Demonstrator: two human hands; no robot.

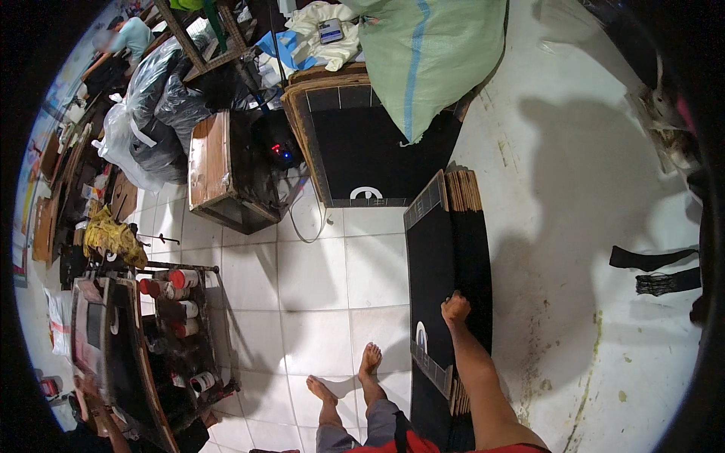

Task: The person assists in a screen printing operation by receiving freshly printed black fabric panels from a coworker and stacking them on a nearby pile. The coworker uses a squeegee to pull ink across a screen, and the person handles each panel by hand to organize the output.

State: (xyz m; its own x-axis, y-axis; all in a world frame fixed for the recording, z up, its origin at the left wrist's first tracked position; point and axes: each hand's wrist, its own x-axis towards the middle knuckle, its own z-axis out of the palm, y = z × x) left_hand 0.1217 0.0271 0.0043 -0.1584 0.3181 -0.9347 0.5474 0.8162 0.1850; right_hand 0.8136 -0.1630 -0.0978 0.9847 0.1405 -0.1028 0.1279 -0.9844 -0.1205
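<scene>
My right hand (455,308) is closed at the edge of a long black board (430,260), with its fingers curled and partly hidden. The board has a white round mark and pale lined strips at both ends. It stands against a stack of similar boards (472,226) with brown edges and black sides. My right forearm reaches up to it from the lower edge. My left hand is out of view. Farther off, another black board (377,147) with a white mark leans on a brown-edged stack.
A pale green sack (434,60) rests over the far stack. A wooden box (226,181) stands on the tiles. At left, a rack (189,325) holds red-and-white cans; another person's hand (91,400) touches a framed board. Plastic bags (151,113) are piled behind. A white wall (566,249) rises at right.
</scene>
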